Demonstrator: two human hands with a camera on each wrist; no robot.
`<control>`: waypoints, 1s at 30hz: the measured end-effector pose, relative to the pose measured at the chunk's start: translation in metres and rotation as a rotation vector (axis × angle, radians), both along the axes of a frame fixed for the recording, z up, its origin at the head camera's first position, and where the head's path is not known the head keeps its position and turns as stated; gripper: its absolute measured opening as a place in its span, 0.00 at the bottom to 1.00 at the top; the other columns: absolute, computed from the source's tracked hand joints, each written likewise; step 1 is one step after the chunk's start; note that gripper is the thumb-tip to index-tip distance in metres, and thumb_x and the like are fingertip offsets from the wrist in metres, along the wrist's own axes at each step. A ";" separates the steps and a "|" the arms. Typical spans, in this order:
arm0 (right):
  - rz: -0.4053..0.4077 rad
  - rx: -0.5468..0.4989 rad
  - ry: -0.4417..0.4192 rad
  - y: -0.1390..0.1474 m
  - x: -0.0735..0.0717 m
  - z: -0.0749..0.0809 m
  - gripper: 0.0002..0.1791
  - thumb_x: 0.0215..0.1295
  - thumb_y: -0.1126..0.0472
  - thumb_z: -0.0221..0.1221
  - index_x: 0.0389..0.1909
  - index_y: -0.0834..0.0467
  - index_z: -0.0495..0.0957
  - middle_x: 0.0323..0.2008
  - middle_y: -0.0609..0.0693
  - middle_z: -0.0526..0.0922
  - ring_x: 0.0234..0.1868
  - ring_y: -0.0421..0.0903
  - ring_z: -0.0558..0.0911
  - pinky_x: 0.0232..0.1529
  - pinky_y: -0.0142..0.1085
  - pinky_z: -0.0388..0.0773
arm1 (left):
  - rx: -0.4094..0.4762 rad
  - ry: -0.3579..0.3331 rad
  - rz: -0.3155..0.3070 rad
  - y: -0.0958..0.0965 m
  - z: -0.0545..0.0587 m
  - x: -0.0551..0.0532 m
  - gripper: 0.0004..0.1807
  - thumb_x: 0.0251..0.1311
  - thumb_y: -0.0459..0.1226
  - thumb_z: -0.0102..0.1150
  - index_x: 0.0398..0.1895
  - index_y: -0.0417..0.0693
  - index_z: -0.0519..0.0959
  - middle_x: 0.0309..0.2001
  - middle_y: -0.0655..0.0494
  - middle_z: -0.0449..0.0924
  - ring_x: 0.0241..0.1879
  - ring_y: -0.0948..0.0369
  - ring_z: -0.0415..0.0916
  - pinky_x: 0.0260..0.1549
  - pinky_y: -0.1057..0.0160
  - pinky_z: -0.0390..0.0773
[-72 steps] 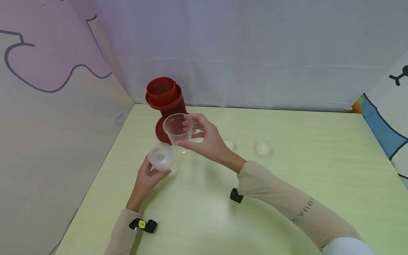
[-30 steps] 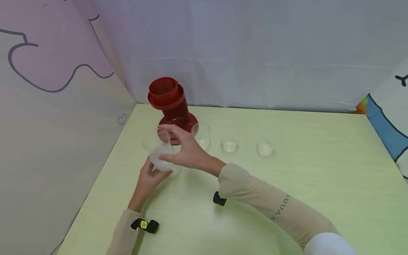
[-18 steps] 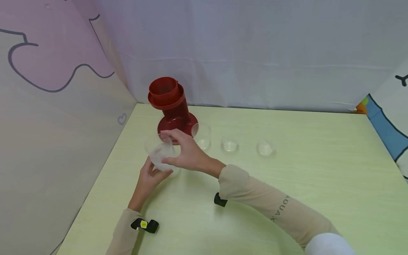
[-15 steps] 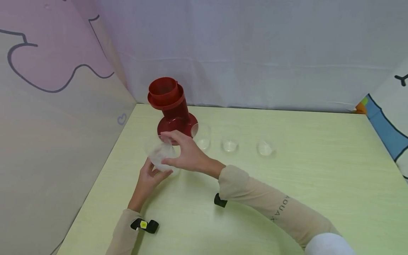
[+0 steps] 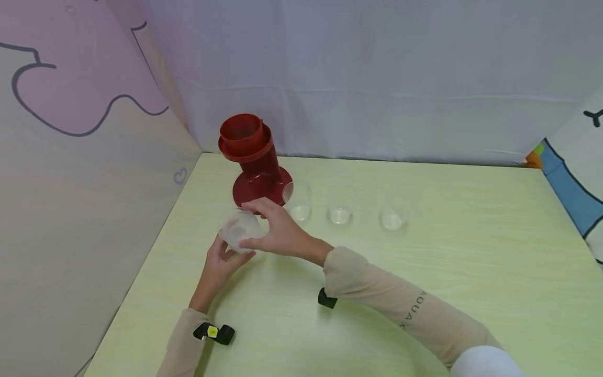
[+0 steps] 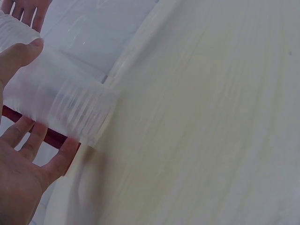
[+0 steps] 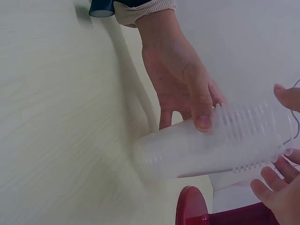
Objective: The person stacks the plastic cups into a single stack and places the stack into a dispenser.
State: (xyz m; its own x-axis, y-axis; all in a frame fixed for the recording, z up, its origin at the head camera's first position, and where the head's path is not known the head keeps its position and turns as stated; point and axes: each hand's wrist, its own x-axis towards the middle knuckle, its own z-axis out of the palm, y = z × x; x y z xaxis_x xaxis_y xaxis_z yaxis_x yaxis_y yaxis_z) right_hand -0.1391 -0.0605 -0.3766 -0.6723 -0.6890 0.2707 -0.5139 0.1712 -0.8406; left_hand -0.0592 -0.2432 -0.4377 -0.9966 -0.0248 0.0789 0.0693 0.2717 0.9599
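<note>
A stack of clear plastic cups [image 5: 239,230] hangs tilted above the table in the head view, its ribbed row of rims plain in the right wrist view. My left hand [image 5: 219,267] grips the stack's side, thumb on one side and fingers on the other. At the stack's open end, my right hand [image 5: 278,228] holds the outermost plastic cup by its rim between thumb and fingers. That cup sits inside the stack. On the table stand a clear cup [image 5: 300,209] close by, a second cup [image 5: 339,214] and a third cup [image 5: 392,219].
A red plastic holder [image 5: 256,167] with a round base and a tube-shaped top stands at the back left, just behind my hands. Patterned cloth [image 5: 367,94] bounds the table [image 5: 447,251] at the back and sides.
The right hand brought a loose cup leftward over to the stack, then moved down slightly, and the cup slid into it. The left hand stayed nearly still.
</note>
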 end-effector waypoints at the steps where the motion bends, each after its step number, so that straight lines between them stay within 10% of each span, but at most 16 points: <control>1: -0.001 0.004 -0.007 0.000 0.000 -0.001 0.38 0.50 0.54 0.71 0.62 0.58 0.68 0.56 0.52 0.72 0.55 0.46 0.72 0.54 0.37 0.74 | -0.001 -0.001 0.001 0.000 0.000 0.000 0.42 0.54 0.30 0.66 0.70 0.49 0.56 0.65 0.52 0.61 0.63 0.55 0.60 0.57 0.57 0.70; 30: -0.110 -0.003 -0.030 0.037 0.005 -0.008 0.29 0.54 0.58 0.68 0.58 0.57 0.72 0.52 0.48 0.76 0.51 0.42 0.74 0.46 0.32 0.77 | 0.006 0.010 0.023 0.001 -0.001 0.000 0.44 0.51 0.30 0.69 0.70 0.49 0.57 0.64 0.53 0.63 0.64 0.54 0.61 0.58 0.52 0.69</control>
